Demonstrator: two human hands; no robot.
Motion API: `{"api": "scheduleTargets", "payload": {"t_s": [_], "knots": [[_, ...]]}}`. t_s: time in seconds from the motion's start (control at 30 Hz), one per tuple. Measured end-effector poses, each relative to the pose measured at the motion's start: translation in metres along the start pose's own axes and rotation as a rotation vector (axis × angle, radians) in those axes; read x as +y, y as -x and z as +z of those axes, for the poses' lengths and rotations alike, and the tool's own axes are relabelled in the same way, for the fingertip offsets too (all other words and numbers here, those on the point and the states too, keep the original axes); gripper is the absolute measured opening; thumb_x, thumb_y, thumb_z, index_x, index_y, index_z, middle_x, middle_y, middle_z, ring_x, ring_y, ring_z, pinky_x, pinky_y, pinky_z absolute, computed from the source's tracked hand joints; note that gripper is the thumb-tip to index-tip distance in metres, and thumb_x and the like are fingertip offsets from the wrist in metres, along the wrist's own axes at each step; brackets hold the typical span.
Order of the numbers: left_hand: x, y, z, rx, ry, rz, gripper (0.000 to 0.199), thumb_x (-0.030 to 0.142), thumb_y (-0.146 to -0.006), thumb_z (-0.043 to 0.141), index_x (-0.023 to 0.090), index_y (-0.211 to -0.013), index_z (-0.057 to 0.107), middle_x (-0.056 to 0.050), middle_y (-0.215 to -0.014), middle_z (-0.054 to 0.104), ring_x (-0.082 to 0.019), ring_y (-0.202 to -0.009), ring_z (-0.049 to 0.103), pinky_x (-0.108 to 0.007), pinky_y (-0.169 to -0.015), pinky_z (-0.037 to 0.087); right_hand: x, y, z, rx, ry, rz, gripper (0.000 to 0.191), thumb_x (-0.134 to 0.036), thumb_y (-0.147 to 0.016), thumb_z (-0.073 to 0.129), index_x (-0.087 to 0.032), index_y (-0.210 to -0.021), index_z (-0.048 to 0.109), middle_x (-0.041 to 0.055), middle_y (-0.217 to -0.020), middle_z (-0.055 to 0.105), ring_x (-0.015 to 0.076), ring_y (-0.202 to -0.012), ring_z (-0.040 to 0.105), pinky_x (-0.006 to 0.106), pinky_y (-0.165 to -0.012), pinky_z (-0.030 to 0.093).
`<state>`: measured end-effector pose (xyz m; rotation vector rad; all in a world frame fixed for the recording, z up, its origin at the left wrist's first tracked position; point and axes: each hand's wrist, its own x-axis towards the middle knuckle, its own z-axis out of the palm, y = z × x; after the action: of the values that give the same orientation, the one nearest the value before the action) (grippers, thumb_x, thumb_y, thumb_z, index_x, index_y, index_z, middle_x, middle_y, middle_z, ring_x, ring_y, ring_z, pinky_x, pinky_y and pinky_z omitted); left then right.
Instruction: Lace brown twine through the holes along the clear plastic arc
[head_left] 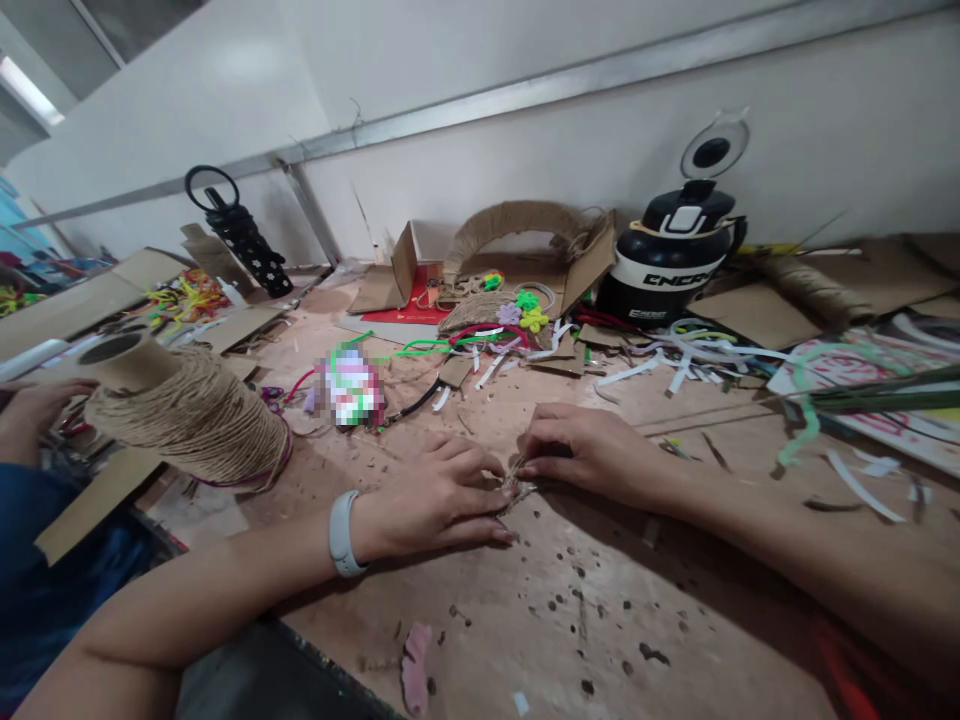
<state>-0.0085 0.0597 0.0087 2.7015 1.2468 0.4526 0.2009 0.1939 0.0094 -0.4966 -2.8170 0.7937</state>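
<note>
Twine (513,480), a small brown piece, was between the fingertips of both hands, low over the tabletop (480,640). The right hand (577,455) had thumb and fingers pinched together on it; the left hand (442,495), fingers loosely spread, touched it from the left, though I could not tell whether it gripped. A large spool (199,415) stood beyond the left forearm, a pink scrap (416,668) lay near the front edge, and a black-and-white jug (667,262) stood at the back.
</note>
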Motion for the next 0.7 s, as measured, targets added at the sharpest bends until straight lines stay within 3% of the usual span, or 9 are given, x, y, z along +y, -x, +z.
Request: {"api": "scheduleTargets", "payload": {"t_s": [0.3, 0.7], "knots": [[0.0035, 0.0095, -0.0041, -0.166, -0.155, 0.063, 0.073, 0.070, -0.095, 0.032, 0.016, -0.142, 0.048, -0.012, -0.150, 0.046, -0.030, -0.140, 0.037, -0.044, -0.114, 0.026, 0.0073, 0.0005, -0.0036, -0.019, -0.073, 0.002, 0.017, -0.034, -0.086, 0.064, -0.019, -0.079, 0.069, 0.0048, -0.084, 0.064, 0.0187, -0.079, 0.059, 0.029, -0.071, 0.043], [0.0058, 0.0081, -0.0067, -0.234, -0.093, 0.046, 0.072, 0.067, -0.096, 0.033, 0.015, -0.146, 0.043, -0.009, -0.153, 0.042, -0.025, -0.144, 0.034, -0.041, -0.117, 0.024, 0.0105, 0.0016, -0.0073, -0.010, -0.096, 0.090, 0.018, -0.036, -0.083, 0.065, -0.020, -0.079, 0.071, 0.0049, -0.081, 0.067, 0.0193, -0.078, 0.060, 0.030, -0.070, 0.042]]}}
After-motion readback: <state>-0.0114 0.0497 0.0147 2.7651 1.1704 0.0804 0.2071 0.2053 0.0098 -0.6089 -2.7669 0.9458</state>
